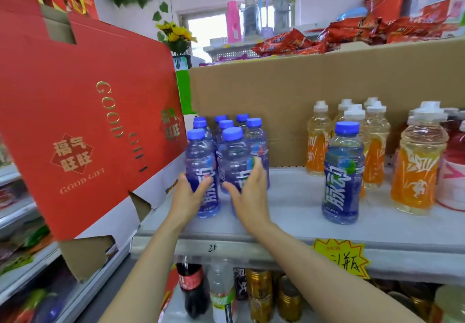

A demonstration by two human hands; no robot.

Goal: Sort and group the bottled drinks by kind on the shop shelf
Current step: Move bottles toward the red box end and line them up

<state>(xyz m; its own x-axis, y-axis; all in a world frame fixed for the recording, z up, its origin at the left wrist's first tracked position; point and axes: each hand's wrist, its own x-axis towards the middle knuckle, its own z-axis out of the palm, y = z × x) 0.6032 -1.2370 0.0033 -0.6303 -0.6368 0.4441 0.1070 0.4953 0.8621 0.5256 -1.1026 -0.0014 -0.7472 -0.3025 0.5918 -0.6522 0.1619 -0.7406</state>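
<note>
Currently, a cluster of blue-capped bottles (224,151) is seen standing on the grey shop shelf (289,212), just beside a large red gift box (83,111) that leans at the shelf's left end. About 8 blue caps can be counted in the cluster. The front-left bottle (202,171) is gripped low down by the left hand (190,194), with its fingers curled round the blue label. The front-right bottle (232,161) is touched by the right hand (247,194), whose fingers are laid straight against its right side. The 2 hands are held apart, 1 on each front bottle.

To the right of the cluster, well apart from it, a single blue bottle (342,174) is left standing alone near the shelf's front edge. Just behind and beside that bottle, a group of orange drink bottles (375,146) with white caps is set, with a larger-looking orange bottle (417,164) nearest the camera at the right. A cardboard wall (289,91) is seen behind all the bottles. A yellow price tag (342,257) is fixed to the shelf's front lip, below the single blue bottle.
</note>
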